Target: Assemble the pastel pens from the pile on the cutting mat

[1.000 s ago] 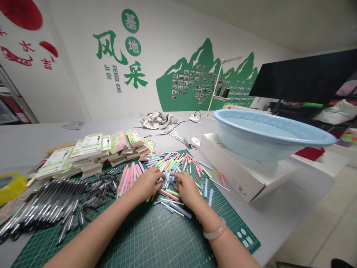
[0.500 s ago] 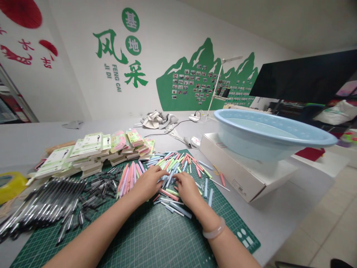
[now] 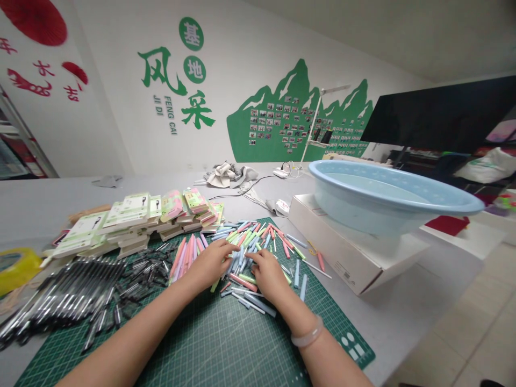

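Observation:
A heap of pastel pen barrels (image 3: 250,239), pink, green and blue, lies on a green cutting mat (image 3: 217,344). My left hand (image 3: 209,263) rests palm down on the heap's near left side, fingers curled among the barrels. My right hand (image 3: 268,271) lies beside it on the right, fingertips pinching into the barrels; what they hold is hidden. A pale bracelet (image 3: 308,336) circles my right wrist.
Black pen refills and parts (image 3: 68,298) lie in a pile at the left. Stacked green and pink packets (image 3: 133,217) sit behind them. A light blue basin (image 3: 382,193) rests on a white box (image 3: 346,247) at the right. Yellow tape roll (image 3: 14,266) at far left.
Both hands shifted slightly within the heap, fingers moving closer together over the barrels. The view tilted a little.

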Motion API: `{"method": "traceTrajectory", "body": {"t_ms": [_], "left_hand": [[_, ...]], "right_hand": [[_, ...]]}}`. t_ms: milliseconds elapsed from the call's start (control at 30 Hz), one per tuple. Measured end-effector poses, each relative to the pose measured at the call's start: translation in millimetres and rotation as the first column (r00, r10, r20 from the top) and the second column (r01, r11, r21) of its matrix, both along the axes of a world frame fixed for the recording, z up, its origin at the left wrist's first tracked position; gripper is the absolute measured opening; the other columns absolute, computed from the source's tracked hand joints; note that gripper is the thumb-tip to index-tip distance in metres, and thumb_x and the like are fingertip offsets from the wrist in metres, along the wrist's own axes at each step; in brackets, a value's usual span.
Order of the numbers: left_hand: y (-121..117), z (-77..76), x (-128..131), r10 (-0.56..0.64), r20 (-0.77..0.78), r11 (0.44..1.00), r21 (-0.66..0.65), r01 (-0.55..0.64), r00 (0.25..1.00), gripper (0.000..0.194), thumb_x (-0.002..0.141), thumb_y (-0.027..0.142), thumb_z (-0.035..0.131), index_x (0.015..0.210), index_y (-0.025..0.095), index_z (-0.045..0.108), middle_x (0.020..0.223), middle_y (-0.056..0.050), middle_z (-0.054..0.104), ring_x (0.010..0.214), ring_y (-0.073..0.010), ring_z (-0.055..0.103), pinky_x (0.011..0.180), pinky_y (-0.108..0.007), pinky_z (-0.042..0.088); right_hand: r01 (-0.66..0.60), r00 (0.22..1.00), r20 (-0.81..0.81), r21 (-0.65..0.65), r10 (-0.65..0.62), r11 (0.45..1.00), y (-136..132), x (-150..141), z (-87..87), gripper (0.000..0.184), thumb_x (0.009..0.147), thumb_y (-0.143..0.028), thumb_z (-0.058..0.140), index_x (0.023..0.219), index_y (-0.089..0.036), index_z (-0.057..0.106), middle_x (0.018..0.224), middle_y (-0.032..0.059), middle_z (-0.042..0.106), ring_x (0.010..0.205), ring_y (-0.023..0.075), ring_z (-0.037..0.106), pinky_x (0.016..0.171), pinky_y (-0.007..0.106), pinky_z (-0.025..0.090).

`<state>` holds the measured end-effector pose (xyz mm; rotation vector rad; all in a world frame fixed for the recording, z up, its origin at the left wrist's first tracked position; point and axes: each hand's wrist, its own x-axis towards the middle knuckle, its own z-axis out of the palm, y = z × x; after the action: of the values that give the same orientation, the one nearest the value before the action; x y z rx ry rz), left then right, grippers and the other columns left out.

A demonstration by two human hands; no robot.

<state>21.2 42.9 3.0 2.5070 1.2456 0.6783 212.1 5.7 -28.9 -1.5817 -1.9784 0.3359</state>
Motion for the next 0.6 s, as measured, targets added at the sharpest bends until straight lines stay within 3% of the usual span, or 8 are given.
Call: {"method": "traceTrajectory", "body": {"t_ms": [233, 500, 600], "left_hand": [[-6.0, 6.6, -7.9, -0.030, 0.010, 1.000, 0.003, 0.030, 1.000, 0.030, 0.081, 0.012, 0.048, 0.103, 0.023, 0.065, 0.104, -0.005, 0.062, 0.103, -0.0195, 0.054, 0.092, -0.030, 0.039], [-28.4, 0.4, -13.9, 0.001, 0.034, 1.000, 0.001, -0.001, 0.999, 0.032, 0.075, 0.007, 0.048, 0.095, 0.025, 0.066, 0.098, -0.004, 0.061, 0.099, -0.0182, 0.054, 0.088, -0.028, 0.040], [-33.5, 2.4, -14.9, 0.001, 0.028, 1.000, 0.003, -0.001, 1.000, 0.031, 0.075, 0.007, 0.048, 0.095, 0.025, 0.065, 0.099, -0.004, 0.061, 0.100, -0.0183, 0.054, 0.088, -0.028, 0.040]], "right_hand": [[-0.002, 0.999, -0.033, 0.007, 0.002, 1.000, 0.2, -2.9, -2.1, 0.040, 0.077, -0.003, 0.050, 0.106, -0.025, 0.066, 0.098, 0.0067, 0.056, 0.095, 0.0192, 0.054, 0.087, 0.027, 0.038], [0.008, 0.998, -0.068, 0.067, -0.003, 0.998, -4.0, -7.5, -2.9, 0.036, 0.076, -0.002, 0.047, 0.093, -0.026, 0.067, 0.092, 0.0052, 0.054, 0.090, 0.0189, 0.055, 0.081, 0.026, 0.039], [0.040, 0.997, -0.067, 0.078, -0.034, 0.996, -5.1, -10.7, -0.9, 0.023, 0.078, -0.010, 0.050, 0.085, -0.025, 0.066, 0.091, 0.0056, 0.054, 0.089, 0.0201, 0.055, 0.080, 0.027, 0.039]]}}
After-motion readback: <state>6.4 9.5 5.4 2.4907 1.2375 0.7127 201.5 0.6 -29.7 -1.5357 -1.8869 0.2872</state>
